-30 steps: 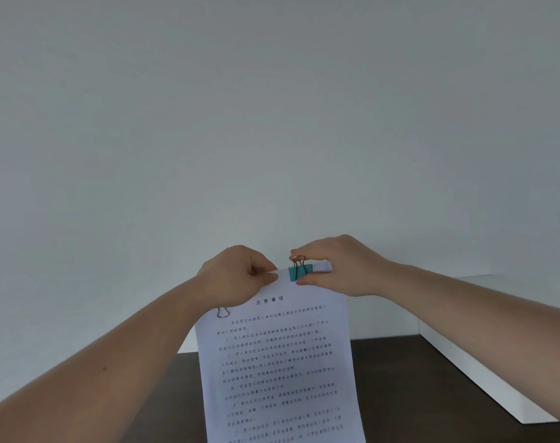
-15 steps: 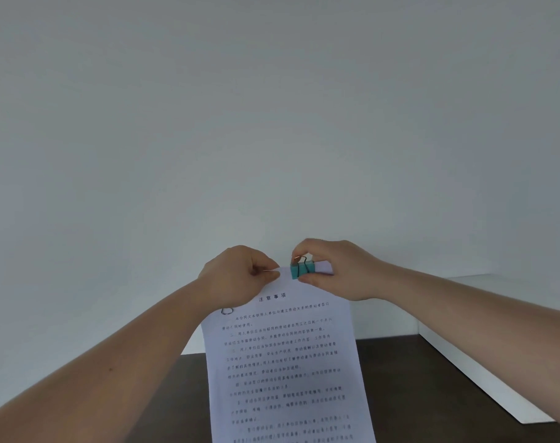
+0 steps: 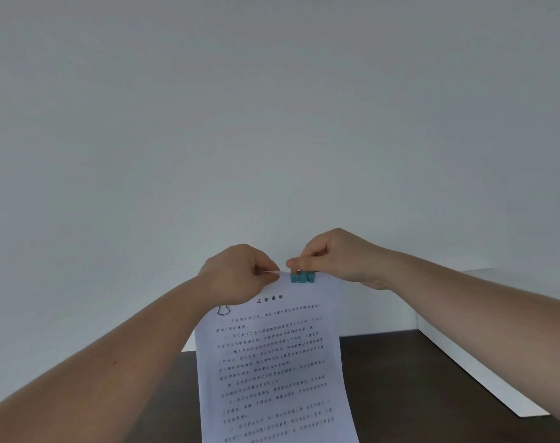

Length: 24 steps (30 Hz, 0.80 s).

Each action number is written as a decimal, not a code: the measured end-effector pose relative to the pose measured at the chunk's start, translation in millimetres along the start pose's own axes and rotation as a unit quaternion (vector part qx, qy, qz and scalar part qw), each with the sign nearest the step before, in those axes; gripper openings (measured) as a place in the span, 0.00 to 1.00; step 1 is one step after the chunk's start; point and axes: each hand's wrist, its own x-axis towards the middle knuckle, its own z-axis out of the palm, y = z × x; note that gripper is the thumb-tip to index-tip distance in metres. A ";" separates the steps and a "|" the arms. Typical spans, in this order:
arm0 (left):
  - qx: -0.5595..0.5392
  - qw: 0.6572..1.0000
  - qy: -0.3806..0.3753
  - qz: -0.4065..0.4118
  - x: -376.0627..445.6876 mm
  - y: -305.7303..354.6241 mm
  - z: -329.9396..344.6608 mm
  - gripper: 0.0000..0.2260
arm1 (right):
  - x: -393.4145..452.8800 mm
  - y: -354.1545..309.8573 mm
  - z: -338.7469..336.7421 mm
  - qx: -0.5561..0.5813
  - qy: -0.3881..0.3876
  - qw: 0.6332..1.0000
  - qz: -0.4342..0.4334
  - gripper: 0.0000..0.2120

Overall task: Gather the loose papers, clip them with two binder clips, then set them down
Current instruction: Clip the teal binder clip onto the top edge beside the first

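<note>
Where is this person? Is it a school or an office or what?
Probably an office or study desk, though I can't be sure. The hands hold printed papers fastened with a teal binder clip above a dark desk top, with a plain white wall behind.

Both hands are up in front of a plain pale wall [image 3: 272, 123], holding a stack of printed papers [image 3: 272, 362] by its top edge so it hangs down over a dark table [image 3: 400, 378]. Left hand [image 3: 237, 274] pinches the top edge near the left corner, with a wire clip handle [image 3: 223, 310] poking out just below it. Right hand [image 3: 333, 255] is pinching the handles of a teal binder clip [image 3: 302, 277] that sits on the top edge. A white ledge [image 3: 483, 362] runs along the table's right side.
</note>
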 end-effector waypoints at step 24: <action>0.039 0.999 -0.019 0.000 -3.8 8.5 -3.9 0.08 | -0.6 -10.8 10.3 -0.213 -0.085 0.973 0.021 0.21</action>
